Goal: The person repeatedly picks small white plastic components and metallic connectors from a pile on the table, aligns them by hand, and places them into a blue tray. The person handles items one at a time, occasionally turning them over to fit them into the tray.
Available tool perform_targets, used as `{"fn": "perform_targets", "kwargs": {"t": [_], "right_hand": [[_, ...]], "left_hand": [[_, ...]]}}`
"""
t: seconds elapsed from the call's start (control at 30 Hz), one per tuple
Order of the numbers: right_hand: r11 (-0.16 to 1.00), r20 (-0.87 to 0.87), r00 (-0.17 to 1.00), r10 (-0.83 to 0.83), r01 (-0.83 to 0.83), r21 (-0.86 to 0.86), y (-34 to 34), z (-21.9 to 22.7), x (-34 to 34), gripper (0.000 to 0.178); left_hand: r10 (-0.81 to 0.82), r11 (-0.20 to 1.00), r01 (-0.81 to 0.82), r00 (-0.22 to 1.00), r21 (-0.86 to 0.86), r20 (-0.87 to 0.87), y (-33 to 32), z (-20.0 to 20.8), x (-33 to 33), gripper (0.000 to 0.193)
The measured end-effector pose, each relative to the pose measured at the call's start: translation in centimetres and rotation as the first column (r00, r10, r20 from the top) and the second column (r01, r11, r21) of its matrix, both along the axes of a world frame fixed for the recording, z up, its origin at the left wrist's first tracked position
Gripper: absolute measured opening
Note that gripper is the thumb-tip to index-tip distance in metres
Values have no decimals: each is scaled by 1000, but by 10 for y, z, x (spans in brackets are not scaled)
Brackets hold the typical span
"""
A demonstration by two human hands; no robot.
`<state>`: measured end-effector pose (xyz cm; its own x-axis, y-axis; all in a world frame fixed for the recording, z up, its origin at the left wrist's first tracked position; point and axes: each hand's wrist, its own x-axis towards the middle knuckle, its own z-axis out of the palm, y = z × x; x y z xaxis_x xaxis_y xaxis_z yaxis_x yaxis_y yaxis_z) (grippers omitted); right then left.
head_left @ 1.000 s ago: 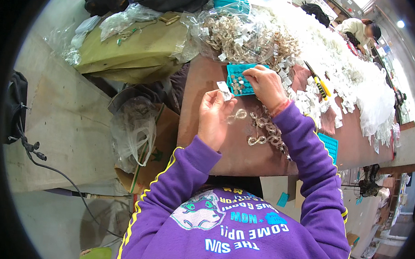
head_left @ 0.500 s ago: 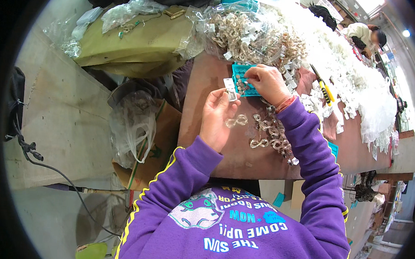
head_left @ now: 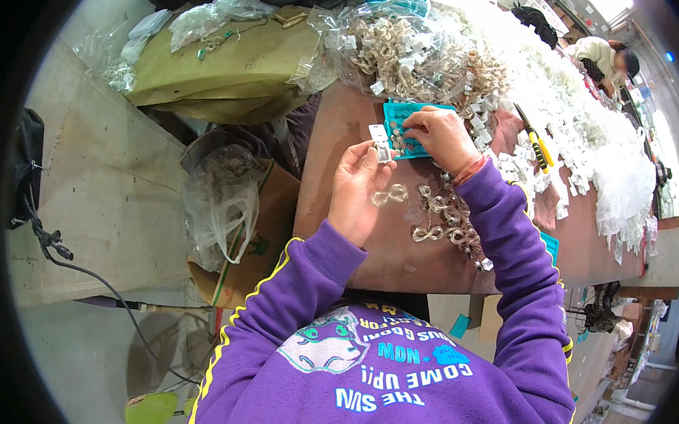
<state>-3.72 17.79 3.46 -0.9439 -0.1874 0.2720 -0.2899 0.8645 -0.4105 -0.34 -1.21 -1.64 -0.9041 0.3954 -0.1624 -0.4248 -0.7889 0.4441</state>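
Apparently picking among small pieces (head_left: pixel 398 144) in the blue tray (head_left: pixel 403 109) with the right hand (head_left: pixel 442 138), while pinching a white card (head_left: pixel 377 132) between the thumb and fingers of the left hand (head_left: pixel 357 186). Seems to call next for a fine, light pinch on one piece, with the card steady. Holds the right fingers narrow over the tray; cannot tell whether gripping anything. Slants the right forearm inward. Rests the left palm upward above the brown surface (head_left: pixel 334 137), just beside the tray's left edge.
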Motion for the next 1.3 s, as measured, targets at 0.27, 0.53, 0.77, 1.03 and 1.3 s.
{"fn": "perform_targets", "kwargs": {"t": [0.27, 0.53, 0.77, 1.03, 1.3], "right_hand": [[999, 27, 999, 32, -31, -9, 1, 1, 4, 8], [1000, -37, 999, 8, -9, -30, 5, -5, -1, 7], [998, -49, 996, -69, 70, 9, 17, -10, -16, 8], [994, -95, 990, -103, 105, 17, 20, -13, -12, 9], [999, -57, 997, -48, 49, 5, 15, -11, -7, 9]], "left_hand": [[5, 1000, -5, 1000, -19, 9, 1, -1, -1, 16], [-33, 992, 33, 999, -119, 2, 1, 5, 2, 16], [-65, 992, 57, 996, -111, -65, 5, 4, 1, 18], [16, 998, -18, 999, -64, -32, 18, -4, -10, 17], [48, 998, -50, 997, -34, -64, 20, -12, -16, 16]]}}
